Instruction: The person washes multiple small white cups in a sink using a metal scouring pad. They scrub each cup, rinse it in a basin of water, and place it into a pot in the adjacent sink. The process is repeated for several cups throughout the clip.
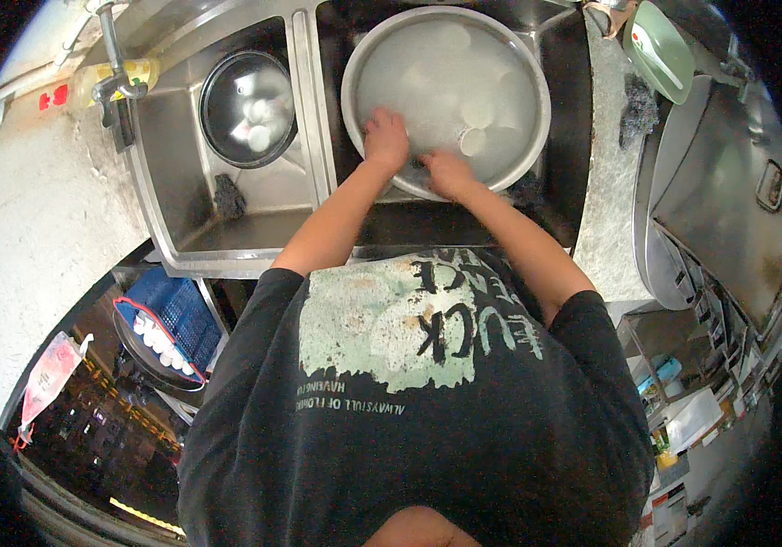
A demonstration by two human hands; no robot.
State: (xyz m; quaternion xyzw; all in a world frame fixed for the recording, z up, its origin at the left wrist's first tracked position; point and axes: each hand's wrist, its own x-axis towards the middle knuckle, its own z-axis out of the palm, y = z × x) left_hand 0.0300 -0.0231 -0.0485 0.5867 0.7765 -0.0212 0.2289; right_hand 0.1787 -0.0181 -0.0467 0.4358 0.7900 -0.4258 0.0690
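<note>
A large round metal basin (355,75) full of cloudy water stands in the right sink. Several pale round dishes (473,141) show dimly under its surface. My left hand (387,140) reaches into the basin at its lower left, fingers bent; what they may grip is hidden. To its right, my right hand (447,174) is in the water near the basin's lower rim. Something dark, too blurred to name, lies at its fingertips. The two hands are a short way apart. In the left sink sits a dark round basin (207,137) holding water and several small white items.
A dark scouring pad (229,196) lies in the left sink; another (639,109) is on the right ledge below a green bowl (679,68) with a white spoon. A metal tap (117,85) stands at left. Lower left is a blue plastic basket (182,308) with white items.
</note>
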